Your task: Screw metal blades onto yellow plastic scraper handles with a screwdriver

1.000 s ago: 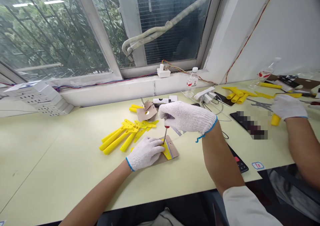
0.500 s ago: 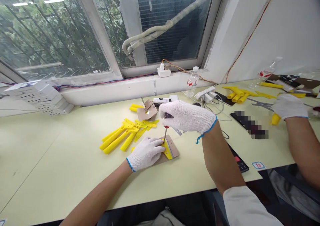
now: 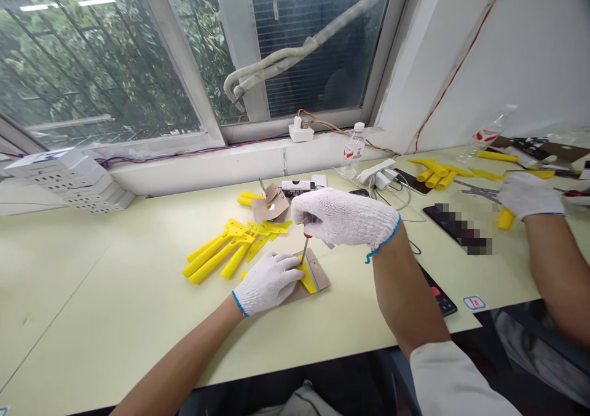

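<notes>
Right-hand grip (image 3: 345, 217) closed around a screwdriver (image 3: 305, 248), fingers wrapped over the handle, which is mostly hidden inside the white knit glove; only a red collar shows below them. Shaft near upright, tip down, leaning slightly to the person's left. Tip reaches the far end of a flat yellow plastic part (image 3: 308, 279), just beside the left fingertips; exact contact hard to confirm.

Part lies flat on a cardboard plate (image 3: 320, 270) on the desk (image 3: 115, 293), long axis running from far-left to near-right. Left-hand grip (image 3: 267, 282) has its fingers pressed together against the part's left edge, pinning it down, wrist low, forearm coming in from the near left. Right forearm rises from the near right, wrist held above the desk, hand arched over the part.

Left of the plate: a heap of long yellow plastic parts (image 3: 225, 251), well fanned. Beyond the plate: cut cardboard pieces (image 3: 271, 204). Right of the plate: a black phone (image 3: 454, 228), partly pixelated.

Far right, well apart from the plate: a co-worker's gloved hand (image 3: 525, 196), just above a short yellow piece (image 3: 506, 218).
</notes>
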`<action>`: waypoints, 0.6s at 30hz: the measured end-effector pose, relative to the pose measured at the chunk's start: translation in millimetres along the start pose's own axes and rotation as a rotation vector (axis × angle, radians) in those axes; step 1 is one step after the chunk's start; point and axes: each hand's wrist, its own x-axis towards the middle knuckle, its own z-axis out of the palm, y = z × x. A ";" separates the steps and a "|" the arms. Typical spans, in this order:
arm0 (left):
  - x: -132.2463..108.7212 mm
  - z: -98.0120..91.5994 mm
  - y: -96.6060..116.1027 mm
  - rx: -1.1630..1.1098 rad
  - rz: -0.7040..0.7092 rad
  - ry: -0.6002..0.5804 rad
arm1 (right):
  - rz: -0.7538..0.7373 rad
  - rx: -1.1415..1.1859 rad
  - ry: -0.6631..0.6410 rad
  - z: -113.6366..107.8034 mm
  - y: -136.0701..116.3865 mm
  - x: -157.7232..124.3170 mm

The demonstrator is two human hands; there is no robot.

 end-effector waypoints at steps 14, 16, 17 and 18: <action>-0.1 3.7 0.3 -0.025 -0.010 -0.001 | -0.050 -0.104 0.130 12.9 2.3 12.3; -0.2 1.4 1.3 -0.028 -0.010 -0.005 | -0.110 -0.095 0.093 10.8 -0.9 8.5; -0.3 0.6 1.6 -0.030 -0.013 -0.002 | -0.142 -0.090 0.068 9.8 -2.5 6.6; -0.5 0.3 1.8 -0.033 -0.014 0.001 | -0.169 -0.085 0.044 9.1 -3.9 5.1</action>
